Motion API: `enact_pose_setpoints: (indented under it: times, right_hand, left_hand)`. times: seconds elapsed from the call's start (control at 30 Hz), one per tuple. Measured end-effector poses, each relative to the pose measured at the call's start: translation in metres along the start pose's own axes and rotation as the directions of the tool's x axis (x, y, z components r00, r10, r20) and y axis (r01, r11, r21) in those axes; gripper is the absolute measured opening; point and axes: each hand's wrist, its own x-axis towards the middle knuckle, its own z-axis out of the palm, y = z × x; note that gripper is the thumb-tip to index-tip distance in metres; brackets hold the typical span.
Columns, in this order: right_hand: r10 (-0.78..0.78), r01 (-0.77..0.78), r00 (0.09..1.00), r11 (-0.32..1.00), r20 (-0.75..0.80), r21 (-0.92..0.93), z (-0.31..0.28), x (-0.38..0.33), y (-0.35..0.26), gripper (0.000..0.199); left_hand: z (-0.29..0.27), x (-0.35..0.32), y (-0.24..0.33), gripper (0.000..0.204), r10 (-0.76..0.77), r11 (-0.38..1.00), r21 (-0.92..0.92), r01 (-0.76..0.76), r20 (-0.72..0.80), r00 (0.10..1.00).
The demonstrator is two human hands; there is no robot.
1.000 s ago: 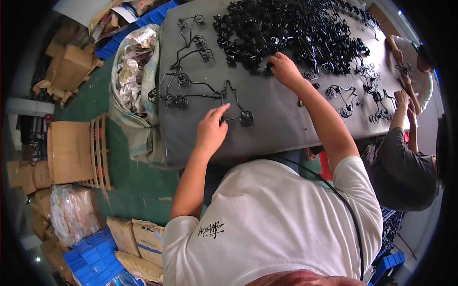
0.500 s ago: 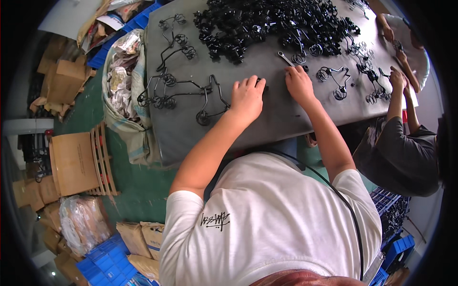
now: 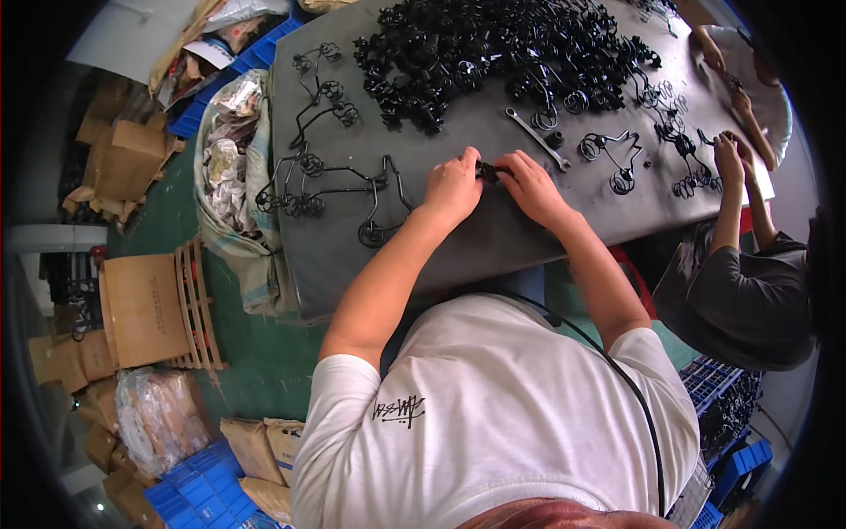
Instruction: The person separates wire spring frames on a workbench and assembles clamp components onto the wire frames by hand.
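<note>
The right hand (image 3: pixel 531 187), over the near end of the combination wrench (image 3: pixel 533 136) half a second ago, has come across to meet the left hand (image 3: pixel 454 187). Both now pinch one small black part (image 3: pixel 486 170), the fingers of each clamped on opposite sides of it, inward from the near edge of the tabletop (image 3: pixel 352 273); whether it touches the surface I cannot tell. The wrench lies free, slanting between the right hand and the heap of black parts (image 3: pixel 493 62) toward the far edge. The coiled black wire frame (image 3: pixel 379 182) sits apart from the fingers, toward the left edge. The work, I judge, has become two-handed handling of this single part, with the wrench out of use.
</note>
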Motion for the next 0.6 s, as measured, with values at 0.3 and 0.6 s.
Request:
enact_pose_setpoints:
  times: [0.3,0.6]
  right_hand:
    - [0.092,-0.097,0.993,0.992,0.071,0.079,-0.007,-0.008,0.015,0.017]
    - [0.220,-0.227,0.973,0.966,0.068,0.125,-0.016,-0.003,0.010,0.017]
  left_hand:
    - [0.009,0.001,0.004,0.033,0.100,0.995,0.024,-0.099,-0.081,0.992]
    - [0.017,0.004,0.002,0.033,0.153,0.986,0.090,-0.140,-0.153,0.976]
